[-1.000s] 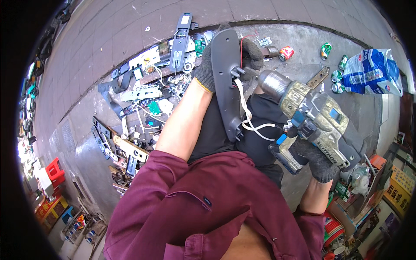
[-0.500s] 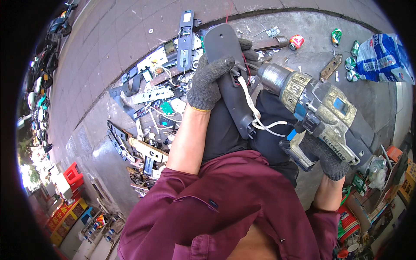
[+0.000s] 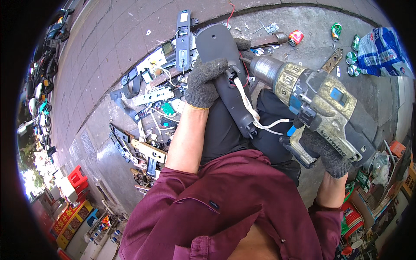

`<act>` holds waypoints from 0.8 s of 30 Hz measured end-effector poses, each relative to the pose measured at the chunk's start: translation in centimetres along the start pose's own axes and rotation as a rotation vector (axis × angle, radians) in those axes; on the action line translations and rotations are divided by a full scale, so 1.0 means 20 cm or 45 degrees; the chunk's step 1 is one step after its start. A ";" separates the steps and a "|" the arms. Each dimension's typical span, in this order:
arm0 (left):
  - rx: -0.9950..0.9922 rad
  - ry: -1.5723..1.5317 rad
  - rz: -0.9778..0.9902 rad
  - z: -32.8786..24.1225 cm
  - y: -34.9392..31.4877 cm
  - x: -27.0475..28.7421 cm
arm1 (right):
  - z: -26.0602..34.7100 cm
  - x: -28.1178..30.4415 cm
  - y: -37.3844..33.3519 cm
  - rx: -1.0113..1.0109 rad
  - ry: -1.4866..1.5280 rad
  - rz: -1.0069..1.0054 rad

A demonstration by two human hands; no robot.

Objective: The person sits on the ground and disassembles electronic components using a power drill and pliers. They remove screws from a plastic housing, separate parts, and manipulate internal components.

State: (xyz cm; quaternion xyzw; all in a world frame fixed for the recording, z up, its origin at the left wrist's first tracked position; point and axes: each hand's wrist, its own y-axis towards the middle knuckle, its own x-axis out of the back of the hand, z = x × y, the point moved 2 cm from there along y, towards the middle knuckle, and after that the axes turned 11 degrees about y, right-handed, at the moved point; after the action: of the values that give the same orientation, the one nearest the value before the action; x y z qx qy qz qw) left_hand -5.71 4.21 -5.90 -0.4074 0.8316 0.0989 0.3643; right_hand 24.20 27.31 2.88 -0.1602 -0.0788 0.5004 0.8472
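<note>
Grey casing (image 3: pixel 229 99) slants above the person's dark trousers (image 3: pixel 216 132), clasped by the gloved left hand (image 3: pixel 203 84) — thumb across its front. Gloved right hand (image 3: pixel 325 149) wraps the handle of a worn power drill (image 3: pixel 318 97), its chuck near the casing; white cable (image 3: pixel 247 104) trails from the casing.

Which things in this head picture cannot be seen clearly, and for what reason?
All in the head view:
Most fingers of the left hand: hidden behind the dark casing.
The casing's far side: turned away.
Handle of the power drill: mostly covered by the right hand.
Loose bits in the scrap pile: too small to identify.
</note>
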 end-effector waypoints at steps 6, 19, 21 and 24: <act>0.140 0.013 -0.040 -0.03 0.00 -0.02 | -0.01 -0.05 0.04 -0.065 -0.033 0.072; 0.197 -0.061 -0.139 -0.07 -0.03 0.01 | 0.03 -0.07 0.08 -0.359 0.032 0.106; 0.196 -0.059 -0.144 -0.08 -0.03 0.02 | 0.03 -0.06 0.09 -0.397 0.060 0.092; 0.181 -0.022 -0.151 -0.09 -0.03 0.03 | 0.02 -0.04 0.10 -0.435 0.102 0.080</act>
State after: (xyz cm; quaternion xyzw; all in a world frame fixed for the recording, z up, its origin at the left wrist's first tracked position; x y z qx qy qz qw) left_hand -6.46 2.57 -4.97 -0.4281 0.8078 0.0213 0.4047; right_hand 22.09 27.56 2.50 -0.3239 -0.1238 0.4993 0.7940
